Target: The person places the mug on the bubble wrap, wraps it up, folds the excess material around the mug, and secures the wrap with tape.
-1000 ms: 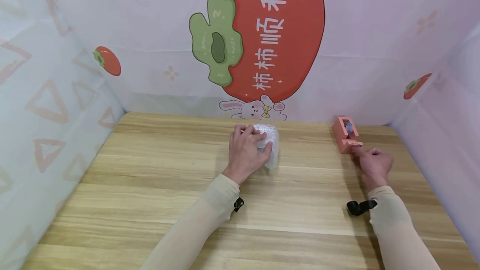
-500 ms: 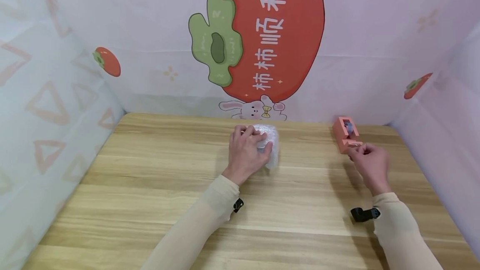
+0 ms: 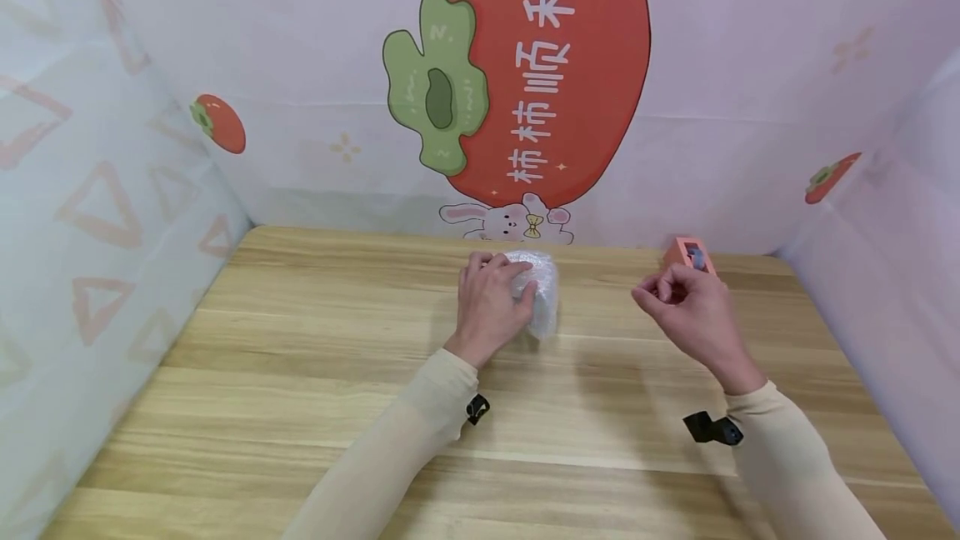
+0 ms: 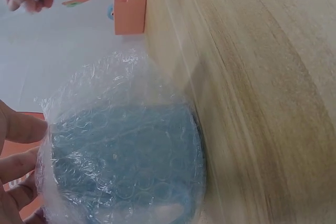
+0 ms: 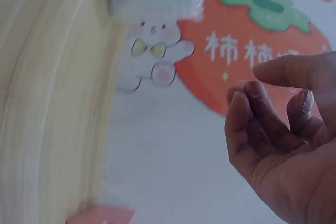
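Note:
A light-blue object wrapped in clear bubble wrap stands on the wooden table near the back wall; in the left wrist view the bubble wrap covers its blue body, whose kind I cannot make out. My left hand holds the wrapped bundle from above and the left, fingers bent over its top. To the right, my right hand is raised above the table, thumb and fingertips pinched together. In the right wrist view a faint clear sliver, seemingly tape, shows at the fingertips of this hand.
Behind my right hand stands a coral-pink tape dispenser with a blue roll core, partly hidden by the hand. The wooden table meets printed fabric walls at the back and on both sides.
My right hand has come away from the dispenser's cutting edge, moving up and to the left with thumb and fingertips pinched. The left hand stays on the wrapped object, its thumb slightly shifted.

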Available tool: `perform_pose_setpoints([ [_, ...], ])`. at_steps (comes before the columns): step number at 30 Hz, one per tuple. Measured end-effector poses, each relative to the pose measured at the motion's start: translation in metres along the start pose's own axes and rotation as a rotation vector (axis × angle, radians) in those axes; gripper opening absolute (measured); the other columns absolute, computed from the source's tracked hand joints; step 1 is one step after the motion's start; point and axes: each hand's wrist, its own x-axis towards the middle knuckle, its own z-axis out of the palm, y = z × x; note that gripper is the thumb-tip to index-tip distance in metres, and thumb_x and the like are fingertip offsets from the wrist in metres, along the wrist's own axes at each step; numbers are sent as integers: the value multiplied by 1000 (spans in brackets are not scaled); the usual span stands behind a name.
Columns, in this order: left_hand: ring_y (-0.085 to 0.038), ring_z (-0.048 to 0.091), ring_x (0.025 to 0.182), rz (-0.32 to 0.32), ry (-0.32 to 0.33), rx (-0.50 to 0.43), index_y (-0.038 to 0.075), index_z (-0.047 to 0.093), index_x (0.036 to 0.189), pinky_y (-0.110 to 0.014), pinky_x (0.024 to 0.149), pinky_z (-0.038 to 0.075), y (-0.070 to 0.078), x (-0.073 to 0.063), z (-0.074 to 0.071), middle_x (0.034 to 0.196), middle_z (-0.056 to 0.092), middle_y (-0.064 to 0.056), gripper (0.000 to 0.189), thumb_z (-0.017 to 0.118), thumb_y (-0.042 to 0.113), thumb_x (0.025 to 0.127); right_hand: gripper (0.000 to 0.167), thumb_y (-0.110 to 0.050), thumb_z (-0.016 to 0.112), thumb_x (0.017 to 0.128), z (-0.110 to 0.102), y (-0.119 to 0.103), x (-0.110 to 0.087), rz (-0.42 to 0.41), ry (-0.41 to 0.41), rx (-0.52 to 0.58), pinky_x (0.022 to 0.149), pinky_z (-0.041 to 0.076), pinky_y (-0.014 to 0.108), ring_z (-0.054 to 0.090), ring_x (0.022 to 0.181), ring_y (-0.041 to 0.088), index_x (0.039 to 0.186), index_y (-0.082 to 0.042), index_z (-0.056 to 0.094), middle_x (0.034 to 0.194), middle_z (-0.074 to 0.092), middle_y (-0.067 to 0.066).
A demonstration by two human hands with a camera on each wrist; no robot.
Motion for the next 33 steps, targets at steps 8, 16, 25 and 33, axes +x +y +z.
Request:
perform_pose_setpoints([
  [8, -28, 53, 111, -9, 30, -32, 11, 74, 117, -44, 92, 44, -3, 0, 1, 111, 74, -5, 32, 77, 25, 89, 39, -11, 75, 93, 22, -32, 20, 136, -234, 382, 72, 57, 28, 69, 85, 19, 78, 1, 41, 98, 72, 14],
  [16, -26, 51, 110, -8, 16, -38, 11, 72, 115, -43, 94, 44, -5, 0, 3, 112, 73, -3, 29, 76, 27, 91, 36, -5, 72, 93, 46, -40, 36, 167, -298, 524, 77, 59, 33, 69, 86, 30, 78, 3, 40, 100, 71, 19],
  [25, -25, 51, 110, -4, 18, -19, 12, 72, 114, -42, 94, 44, -6, 0, 2, 111, 73, -2, 28, 75, 28, 92, 29, 7, 68, 90, 51, -40, 37, 20, -234, 264, 68, 56, 23, 67, 85, 24, 73, -3, 46, 94, 71, 17],
  [33, -26, 52, 110, 14, 35, -17, 12, 73, 111, -42, 92, 44, -6, -1, 2, 109, 73, -3, 25, 75, 26, 91, 26, 9, 66, 84, 41, -40, 38, -75, -232, 43, 59, 44, 28, 51, 72, 23, 74, -8, 48, 84, 53, 9],
])
